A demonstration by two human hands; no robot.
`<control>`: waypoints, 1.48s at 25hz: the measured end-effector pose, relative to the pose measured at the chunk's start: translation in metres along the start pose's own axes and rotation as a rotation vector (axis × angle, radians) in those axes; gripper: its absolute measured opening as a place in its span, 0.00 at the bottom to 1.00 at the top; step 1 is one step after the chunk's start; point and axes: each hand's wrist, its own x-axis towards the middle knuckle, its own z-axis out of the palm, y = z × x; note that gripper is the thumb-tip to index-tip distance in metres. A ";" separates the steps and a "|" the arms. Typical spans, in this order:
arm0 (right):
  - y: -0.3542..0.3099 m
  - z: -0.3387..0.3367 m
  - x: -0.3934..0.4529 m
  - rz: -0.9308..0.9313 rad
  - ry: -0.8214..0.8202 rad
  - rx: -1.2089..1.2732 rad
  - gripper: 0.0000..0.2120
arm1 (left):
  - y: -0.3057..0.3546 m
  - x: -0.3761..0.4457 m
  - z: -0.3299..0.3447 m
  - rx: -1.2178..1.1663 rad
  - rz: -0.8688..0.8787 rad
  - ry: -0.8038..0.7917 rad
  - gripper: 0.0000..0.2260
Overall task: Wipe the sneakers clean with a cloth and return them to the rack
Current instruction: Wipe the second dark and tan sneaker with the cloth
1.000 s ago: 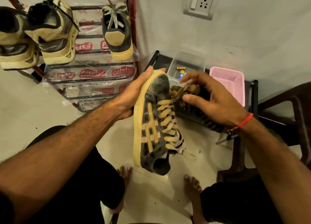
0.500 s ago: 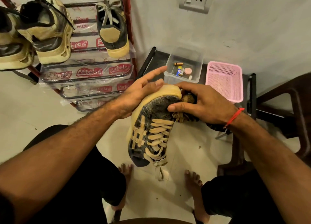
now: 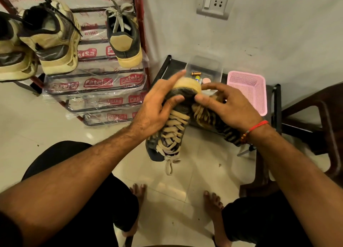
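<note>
My left hand grips a dark grey sneaker with tan laces and a yellowed sole. The shoe hangs in the air, toe away from me and laces facing up. My thumb lies across its toe cap. My right hand holds a striped brown and black cloth and presses it against the right side of the toe. The matching sneaker sits heel-out on the red shoe rack at the upper left.
Two beige sneakers stand on the rack's left part. A low black table against the wall bears a clear plastic box and a pink basket. A dark chair stands on the right. My bare feet rest on the tiled floor.
The sneaker has turned from its side to laces up, toe pointing away. My left hand has shifted over its top, and my right hand with the cloth has moved up to the toe.
</note>
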 end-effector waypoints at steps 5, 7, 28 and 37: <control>-0.012 0.000 0.000 0.016 0.166 0.649 0.19 | -0.002 0.000 0.003 -0.283 -0.209 0.120 0.19; -0.015 0.012 -0.003 -0.275 0.133 0.182 0.20 | 0.001 0.002 0.008 -0.377 -0.239 0.115 0.18; -0.037 0.068 -0.051 -0.843 -0.181 -0.289 0.12 | -0.002 0.012 -0.007 -0.627 -0.580 0.089 0.13; -0.034 0.069 -0.045 -0.766 -0.131 -0.277 0.12 | -0.011 0.012 -0.007 -0.631 -0.592 0.103 0.13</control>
